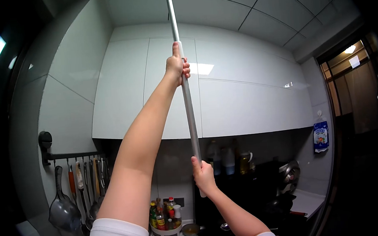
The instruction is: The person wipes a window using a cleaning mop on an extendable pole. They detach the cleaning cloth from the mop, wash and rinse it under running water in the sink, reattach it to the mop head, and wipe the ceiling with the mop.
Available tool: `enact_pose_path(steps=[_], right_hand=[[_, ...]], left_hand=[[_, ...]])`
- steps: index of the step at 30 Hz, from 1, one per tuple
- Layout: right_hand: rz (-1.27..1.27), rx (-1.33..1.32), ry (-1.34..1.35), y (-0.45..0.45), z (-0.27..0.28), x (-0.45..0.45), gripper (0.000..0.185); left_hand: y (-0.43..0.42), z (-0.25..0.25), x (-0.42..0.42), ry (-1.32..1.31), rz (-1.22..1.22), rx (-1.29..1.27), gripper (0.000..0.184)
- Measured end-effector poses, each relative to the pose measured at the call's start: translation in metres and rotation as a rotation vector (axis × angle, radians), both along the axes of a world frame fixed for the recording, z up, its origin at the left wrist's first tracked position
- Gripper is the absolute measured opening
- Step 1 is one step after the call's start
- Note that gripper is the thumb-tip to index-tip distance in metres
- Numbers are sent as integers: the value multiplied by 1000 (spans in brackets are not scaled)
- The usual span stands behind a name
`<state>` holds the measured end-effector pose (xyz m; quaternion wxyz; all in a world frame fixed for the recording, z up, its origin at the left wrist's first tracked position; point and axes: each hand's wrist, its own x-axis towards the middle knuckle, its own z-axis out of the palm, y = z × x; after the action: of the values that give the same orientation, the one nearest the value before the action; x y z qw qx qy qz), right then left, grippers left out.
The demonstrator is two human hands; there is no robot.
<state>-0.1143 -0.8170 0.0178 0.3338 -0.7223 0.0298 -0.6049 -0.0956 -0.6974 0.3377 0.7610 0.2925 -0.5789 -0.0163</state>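
Observation:
A long silvery pole [190, 113] rises steeply from the middle of the view toward the ceiling, its top end out of frame. My left hand [177, 66] is wrapped round it high up, in front of the white wall cabinets, with the thumb pointing up along a pale sleeve on the pole. Lower down, my right hand [204, 176] grips the pole near its bottom end, thumb also upward. Both arms are raised.
White wall cabinets [248, 101] span the back wall. Utensils and a ladle [65, 212] hang from a left rail. Below stand a round rack [166, 234] of bottles and a small pan [190, 230]. A blue packet [321, 136] hangs at right, beside a window.

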Motion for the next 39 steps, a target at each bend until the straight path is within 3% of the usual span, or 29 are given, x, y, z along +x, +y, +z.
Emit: enact_pose_path(steps=[20,33,39], right_hand=[[-181,55,119,-109,1,97,71],[-136,112,194,-153,-11,125,70],[88,262,278,-142,-15,119,64]], left_hand=[[-135,2,135,80,-83,74,67],[-191,1,190,120,-139,157,67],[-212,-5,215,196,-128,209,68]])
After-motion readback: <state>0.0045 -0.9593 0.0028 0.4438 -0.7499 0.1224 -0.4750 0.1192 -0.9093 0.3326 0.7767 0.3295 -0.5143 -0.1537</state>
